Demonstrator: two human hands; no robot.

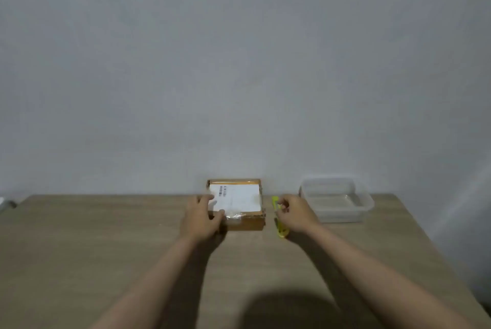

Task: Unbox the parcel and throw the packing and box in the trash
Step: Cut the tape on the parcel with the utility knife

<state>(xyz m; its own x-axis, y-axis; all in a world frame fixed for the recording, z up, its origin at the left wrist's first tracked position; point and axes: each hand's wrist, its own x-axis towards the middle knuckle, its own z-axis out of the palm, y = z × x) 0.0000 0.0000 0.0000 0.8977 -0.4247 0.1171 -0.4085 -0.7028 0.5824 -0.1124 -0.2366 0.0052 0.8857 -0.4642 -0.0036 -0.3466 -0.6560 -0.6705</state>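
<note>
A small brown cardboard parcel [247, 218] with a white shipping label and clear tape lies flat at the far middle of the wooden table [106, 249], against the wall. My left hand [202, 218] rests on the parcel's near-left corner, fingers spread over the label and thumb at the front edge. Just right of the parcel lies a yellow-green utility knife [279, 230]. My right hand [295, 213] is over the knife with its fingers closing around the handle; the knife's middle is hidden by the hand.
A clear plastic container [337, 201] stands at the far right of the table, next to my right hand. A plain grey wall rises behind the table. A small pale object [6, 205] shows at the left edge.
</note>
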